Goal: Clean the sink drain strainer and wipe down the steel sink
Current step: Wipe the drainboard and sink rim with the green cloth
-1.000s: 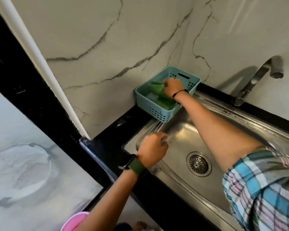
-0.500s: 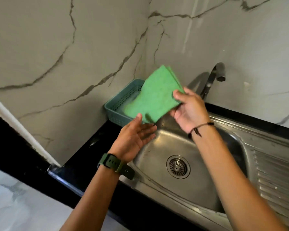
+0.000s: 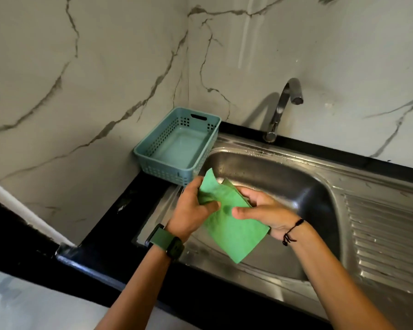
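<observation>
I hold a green scrub pad (image 3: 234, 232) over the left part of the steel sink (image 3: 284, 177) with both hands. My left hand (image 3: 191, 210) grips its upper left part, thumb across the front. My right hand (image 3: 262, 213) pinches its right edge, thumb on top and fingers behind. The pad hangs bent, its lower corner pointing down. The drain strainer is hidden behind the pad and my hands.
A teal plastic basket (image 3: 153, 158) stands empty at the sink's back left corner against the marble wall. A steel tap (image 3: 281, 108) rises behind the basin. The ribbed draining board (image 3: 386, 234) lies to the right. Black counter (image 3: 110, 225) borders the sink on the left.
The pad came out of the basket and down from the wall to above the basin. My left hand, open under it before, now grips it.
</observation>
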The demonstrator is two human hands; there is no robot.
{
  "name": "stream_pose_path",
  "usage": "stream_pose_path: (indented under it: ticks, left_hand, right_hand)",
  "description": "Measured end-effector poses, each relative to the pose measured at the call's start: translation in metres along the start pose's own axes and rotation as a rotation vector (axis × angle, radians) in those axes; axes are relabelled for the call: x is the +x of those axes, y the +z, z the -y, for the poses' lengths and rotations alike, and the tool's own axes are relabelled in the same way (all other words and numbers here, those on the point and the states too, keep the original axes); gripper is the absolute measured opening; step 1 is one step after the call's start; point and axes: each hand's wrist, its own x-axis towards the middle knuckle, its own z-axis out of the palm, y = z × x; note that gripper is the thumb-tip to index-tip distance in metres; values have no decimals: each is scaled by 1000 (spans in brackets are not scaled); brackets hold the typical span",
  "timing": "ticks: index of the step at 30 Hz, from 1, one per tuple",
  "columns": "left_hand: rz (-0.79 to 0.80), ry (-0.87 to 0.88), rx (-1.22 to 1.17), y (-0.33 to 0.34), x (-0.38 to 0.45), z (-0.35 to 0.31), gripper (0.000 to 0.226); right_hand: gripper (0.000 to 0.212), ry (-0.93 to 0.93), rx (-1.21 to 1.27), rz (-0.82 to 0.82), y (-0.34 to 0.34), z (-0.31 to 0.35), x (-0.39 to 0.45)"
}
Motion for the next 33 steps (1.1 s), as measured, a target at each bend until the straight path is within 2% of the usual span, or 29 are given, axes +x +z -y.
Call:
stream_pose_path:
  ticks: [2,4,6,8,9,11,14,18,20,23,24,26,29,33]
  left_hand:
    - [28,-8,-36,-9,-6,3,51]
    - [44,-36,-55,-24,-10,7,58]
    - [-13,-66,53,-42,-13,15,63]
    - [-74,-144,196,-59,-16,26,63]
    - [-70,-180,258,-65,-20,32,59]
    - [-30,-221,353,-70,-29,42,47]
    - [-101,-246,384,-71,-41,55,36]
    - [-197,-247,378,-71,-49,62,29]
    - [-225,-234,359,-68,-55,64,28]
    - [-269,-182,345,-62,-63,66,28]
    - [-279,-172,334,-62,-65,66,29]
    - [-294,-202,238,-62,-67,65,33]
    - [-366,-191,-4,-64,-72,62,34]
    - [-427,-128,-83,-63,-77,59,38]
  right_hand:
    - [48,29,-20,-32,8,-3,3]
    - [29,24,-32,-163,12,-9,9]
    - [28,-65,-127,-311,18,-14,16]
    - [34,-209,-478,-463,29,-23,23]
    - [38,-273,-691,-484,37,-32,26]
    - [41,-351,-1007,-424,58,-59,24]
    - [41,-411,-1336,-169,82,-94,17]
    - [36,-484,-1337,-28,65,-89,19]
    - [40,-533,-1341,105,52,-88,19]
    - [87,-421,-1253,333,43,-96,16]
    - [90,-398,-1282,374,44,-99,16]
    - [73,-435,-1405,406,48,-104,22]
    - [49,-434,-1410,360,69,-102,40]
    - [54,-419,-1389,236,99,-96,81]
